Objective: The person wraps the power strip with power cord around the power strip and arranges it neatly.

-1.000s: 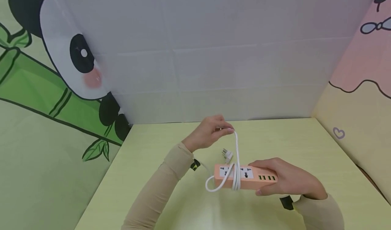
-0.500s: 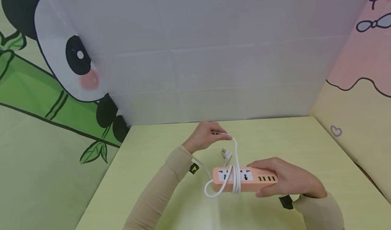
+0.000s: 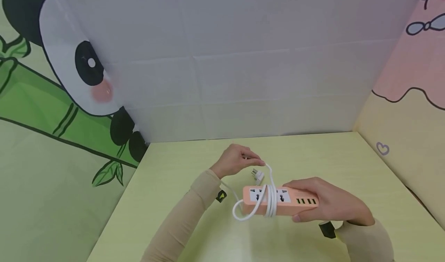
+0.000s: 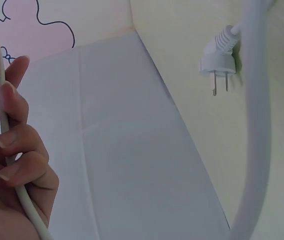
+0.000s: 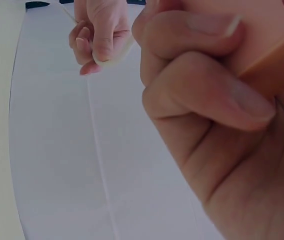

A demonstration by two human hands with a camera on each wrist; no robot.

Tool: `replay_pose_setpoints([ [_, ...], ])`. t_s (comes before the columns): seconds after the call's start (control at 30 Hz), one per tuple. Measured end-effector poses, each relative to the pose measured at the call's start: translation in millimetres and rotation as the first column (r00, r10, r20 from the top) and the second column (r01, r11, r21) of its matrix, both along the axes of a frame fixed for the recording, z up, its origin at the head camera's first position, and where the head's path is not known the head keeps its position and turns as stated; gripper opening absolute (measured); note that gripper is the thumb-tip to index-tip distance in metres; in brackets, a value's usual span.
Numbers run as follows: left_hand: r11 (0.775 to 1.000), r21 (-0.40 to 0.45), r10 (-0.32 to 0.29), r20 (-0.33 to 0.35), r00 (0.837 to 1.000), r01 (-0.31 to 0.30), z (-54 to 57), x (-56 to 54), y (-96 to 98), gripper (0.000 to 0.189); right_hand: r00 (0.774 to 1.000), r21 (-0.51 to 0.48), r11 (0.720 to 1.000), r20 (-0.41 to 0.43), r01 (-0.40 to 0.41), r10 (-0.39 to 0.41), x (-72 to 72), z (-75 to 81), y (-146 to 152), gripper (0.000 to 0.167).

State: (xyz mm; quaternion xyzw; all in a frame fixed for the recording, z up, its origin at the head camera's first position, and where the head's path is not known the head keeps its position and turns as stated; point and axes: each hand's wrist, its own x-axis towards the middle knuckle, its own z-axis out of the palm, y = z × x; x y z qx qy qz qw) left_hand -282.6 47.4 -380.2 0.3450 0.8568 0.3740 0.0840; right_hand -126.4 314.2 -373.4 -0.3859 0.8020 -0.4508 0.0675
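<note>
White cord, pinched by the left hand, wraps a peach power strip; the right hand grips its right end.

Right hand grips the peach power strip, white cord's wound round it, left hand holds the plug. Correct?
One slip: the left hand holds a stretch of the white cord; the plug is apart from it, as the left wrist view shows. The right hand does grip the peach power strip, with cord wound round it.
</note>
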Motion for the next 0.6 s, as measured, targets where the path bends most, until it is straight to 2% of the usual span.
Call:
replay_pose_setpoints([
  [0.13, 1.000, -0.001, -0.011, 0.011, 1.000, 0.012, -6.1, -0.7, -1.4, 0.024, 1.000, -0.031, 1.000, -0.028, 0.000, -0.001, -1.3, 0.0, 1, 0.045],
  [0.27, 0.999, -0.022, -0.037, 0.043, 0.998, 0.037, -10.9, -0.1, -1.5, 0.024, 0.999, -0.029, 0.999, -0.020, 0.044, -0.044, -1.8, 1.0, 0, 0.044],
  [0.43, 0.998, -0.044, -0.032, 0.102, 0.994, 0.036, -15.6, 2.4, -3.3, 0.025, 0.993, -0.031, 0.993, -0.030, 0.113, -0.114, -3.3, 0.9, -1, 0.047],
  [0.5, 0.998, -0.052, -0.034, 0.105, 0.994, 0.039, -17.2, 3.0, -3.9, 0.022, 0.992, -0.051, 0.992, -0.029, 0.118, -0.120, -4.3, 0.4, -2, 0.048],
  [0.6, 0.997, -0.063, -0.047, 0.067, 0.997, 0.051, -18.6, 3.9, -3.9, 0.019, 0.992, -0.077, 0.990, -0.026, 0.121, -0.124, -5.1, 0.0, -4, 0.049],
])
